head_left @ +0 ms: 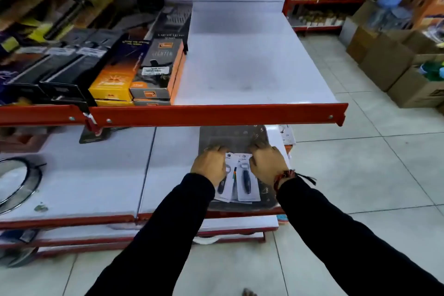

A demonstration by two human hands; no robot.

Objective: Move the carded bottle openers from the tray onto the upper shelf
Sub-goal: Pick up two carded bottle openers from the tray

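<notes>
Carded bottle openers [240, 181]: a small fanned stack of white backing cards, each carrying a dark-handled opener with a metal loop head; they lie between the two grips, partly under the left one, on the tray.
Upper shelf [252, 65]: white deck with a red front lip, above and beyond both grips; its right part is bare, which I take to be the spot meant for the cards.
Boxed goods [144, 67]: orange, black and grey cartons crowd the upper shelf's left part, up and to the left of the grips, so the cards would likely go beside them.
Lower shelf [96, 175]: the white surface under the tray, stretching away to the left of the left grip.
Tray [266, 199]: dark grey and flat, directly beneath both grips, its far end tucked under the upper shelf's lip.
Left hand [210, 166]: this grip rests knuckles-up over the left cards, fingers curled down at their top edge; whether it has actually closed on a card I cannot tell.
Right hand [268, 163]: knuckles-up at the cards' right edge, fingers bent forward and down; its hold is likewise hidden.
Likely reason for the pose: both grips seem to be squaring the stack to lift it together.
</notes>
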